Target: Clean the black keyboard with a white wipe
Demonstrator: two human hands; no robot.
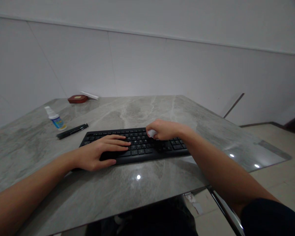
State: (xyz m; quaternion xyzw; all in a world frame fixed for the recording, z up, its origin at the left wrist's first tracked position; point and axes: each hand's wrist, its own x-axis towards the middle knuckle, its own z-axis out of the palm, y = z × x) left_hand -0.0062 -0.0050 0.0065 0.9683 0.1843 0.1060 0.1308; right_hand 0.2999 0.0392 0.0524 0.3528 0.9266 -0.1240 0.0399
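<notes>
A black computer keyboard point(140, 151) lies on the grey marbled table, turned slightly. Over its left part rests my left hand point(98, 151), fingers stretched out across the keys and thumb near the front edge. My right hand point(163, 129) is closed above the upper right-centre keys, with a crumpled white tissue point(151, 133) showing between its fingers. Most of the tissue is hidden inside the hand, and the two hands cover some keys.
Left of the keyboard are a long black object point(72, 131) and a small spray bottle point(56, 118) with a white top. A reddish-brown case point(77, 99) and a thin white item point(89, 95) lie at the back left, near the wall. The marbled table point(162, 177) ends close to my body.
</notes>
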